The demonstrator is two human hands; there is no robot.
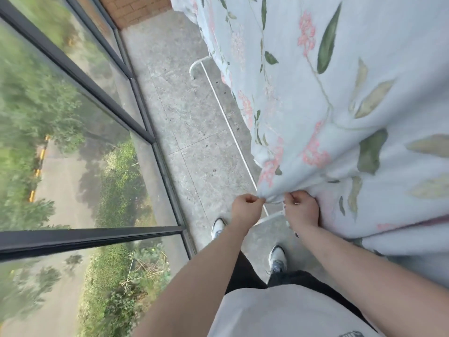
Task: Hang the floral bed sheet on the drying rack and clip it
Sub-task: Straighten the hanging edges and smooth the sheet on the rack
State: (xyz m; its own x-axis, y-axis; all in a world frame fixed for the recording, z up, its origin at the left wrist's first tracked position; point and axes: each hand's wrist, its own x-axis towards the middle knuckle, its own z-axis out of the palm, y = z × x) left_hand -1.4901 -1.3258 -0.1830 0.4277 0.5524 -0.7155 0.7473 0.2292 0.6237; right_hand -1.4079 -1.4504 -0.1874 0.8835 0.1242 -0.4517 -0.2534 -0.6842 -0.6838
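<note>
The floral bed sheet (pixel 340 98), pale blue with pink flowers and green leaves, is draped over the drying rack and fills the right side of the view. Only the rack's white base tube (pixel 228 122) shows, running along the floor under the sheet's hanging edge. My left hand (pixel 245 210) pinches the sheet's lower corner from the left. My right hand (pixel 301 210) grips the bunched edge of the same corner just to the right. No clip is visible.
A glass wall with dark metal frames (pixel 136 117) borders the narrow grey tiled floor (pixel 194 132) on the left. A brick wall (pixel 136 8) closes the far end. My feet in white shoes (pixel 277 259) stand near the rack's base.
</note>
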